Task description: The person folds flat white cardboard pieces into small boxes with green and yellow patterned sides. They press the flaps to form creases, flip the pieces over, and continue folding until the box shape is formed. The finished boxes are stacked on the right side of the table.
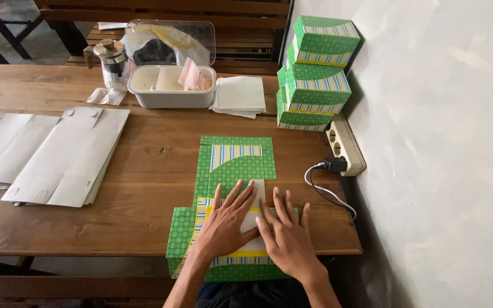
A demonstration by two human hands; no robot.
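Note:
A flat, unfolded green patterned cardboard box blank (232, 165) with striped panels lies on the wooden table (144, 171) near its front edge. A white sheet of paper (255, 219) rests on the blank. My left hand (226, 219) presses flat on the blank and the paper, fingers spread. Beside it and touching it, my right hand (286, 236) also presses flat on the paper, fingers spread. Neither hand grips anything.
Three folded green boxes (315, 74) are stacked at the back right by the wall. A power strip (346, 145) with a plugged cable (329, 191) lies beside them. Flat white blanks (64, 154) lie at left. Behind stand a white container (169, 85), white papers (239, 96) and a glass jar (112, 63).

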